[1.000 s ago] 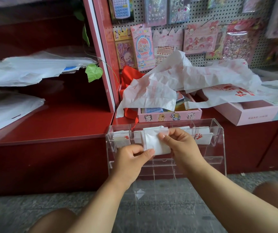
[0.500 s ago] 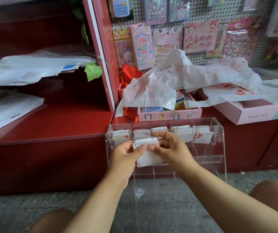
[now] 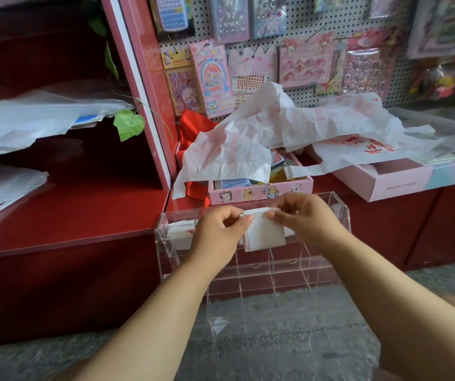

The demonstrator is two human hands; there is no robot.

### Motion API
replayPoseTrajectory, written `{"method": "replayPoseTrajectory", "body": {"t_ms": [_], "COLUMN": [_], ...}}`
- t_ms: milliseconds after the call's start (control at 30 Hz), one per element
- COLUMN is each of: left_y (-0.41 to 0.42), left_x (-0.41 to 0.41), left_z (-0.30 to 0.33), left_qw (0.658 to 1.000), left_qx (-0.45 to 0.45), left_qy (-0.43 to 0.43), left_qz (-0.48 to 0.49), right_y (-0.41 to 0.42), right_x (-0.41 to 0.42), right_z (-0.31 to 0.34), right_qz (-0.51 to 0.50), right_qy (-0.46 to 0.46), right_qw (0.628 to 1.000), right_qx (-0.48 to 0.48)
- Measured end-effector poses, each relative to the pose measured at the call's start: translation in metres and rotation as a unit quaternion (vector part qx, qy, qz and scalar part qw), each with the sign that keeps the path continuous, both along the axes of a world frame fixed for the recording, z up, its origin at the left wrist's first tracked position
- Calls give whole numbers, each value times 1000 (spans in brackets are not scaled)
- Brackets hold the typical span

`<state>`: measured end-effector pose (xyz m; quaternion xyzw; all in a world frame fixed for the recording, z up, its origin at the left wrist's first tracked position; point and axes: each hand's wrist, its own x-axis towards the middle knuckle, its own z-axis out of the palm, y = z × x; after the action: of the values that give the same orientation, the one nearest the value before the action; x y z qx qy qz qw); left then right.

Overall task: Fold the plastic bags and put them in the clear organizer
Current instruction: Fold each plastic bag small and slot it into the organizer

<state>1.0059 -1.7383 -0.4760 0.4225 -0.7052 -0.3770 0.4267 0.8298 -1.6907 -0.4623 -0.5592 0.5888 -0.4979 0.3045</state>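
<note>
A small folded white plastic bag (image 3: 265,232) hangs in front of the clear organizer (image 3: 166,251). My left hand (image 3: 216,235) pinches its top left edge and my right hand (image 3: 304,217) pinches its top right edge. The organizer stands on the floor against the red counter, with several compartments in tiers. Other folded bags (image 3: 179,231) with red print lie in its top row at the left. Those on the right are mostly hidden by my right hand. Loose crumpled white bags with red print (image 3: 276,133) are heaped on the counter behind.
A pink box with cartoon animals (image 3: 259,192) and a larger pink box (image 3: 385,182) sit on the red counter (image 3: 69,215). A pegboard with hanging sticker packs (image 3: 303,59) rises behind. Clear plastic sheets (image 3: 28,119) lie on the left shelves. Grey floor (image 3: 276,325) is below.
Both hands lifted the folded bag from the organizer's front face to the level of its top rim. The fingers shifted to pinch the bag's upper edge from both sides.
</note>
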Motion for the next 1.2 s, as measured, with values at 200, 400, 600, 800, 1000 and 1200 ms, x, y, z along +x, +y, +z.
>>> {"method": "replayPoseTrajectory", "body": {"t_ms": [200, 400, 600, 800, 1000, 1200], "left_y": [-27, -51, -72, -87, -91, -89], "left_x": [-61, -119, -153, -166, -170, -174], "left_z": [31, 36, 16, -14, -32, -31], "left_qw": [995, 986, 982, 977, 974, 953], "left_qx": [-71, -113, -112, -94, -54, -35], "left_qy": [-63, -118, -150, -190, -217, -300], "left_qz": [-16, -30, -32, -34, -32, -33], "right_y": [-12, -29, -48, -60, -70, -78], "right_x": [-56, -110, -141, -155, -162, -164], "right_z": [29, 34, 7, -16, -36, -50], "right_qz": [-82, -155, -189, -151, -121, -136], "right_qy": [199, 280, 287, 305, 325, 294], "right_qw": [975, 945, 937, 940, 938, 944], "right_qx": [-48, -64, -56, -27, 6, 56]}}
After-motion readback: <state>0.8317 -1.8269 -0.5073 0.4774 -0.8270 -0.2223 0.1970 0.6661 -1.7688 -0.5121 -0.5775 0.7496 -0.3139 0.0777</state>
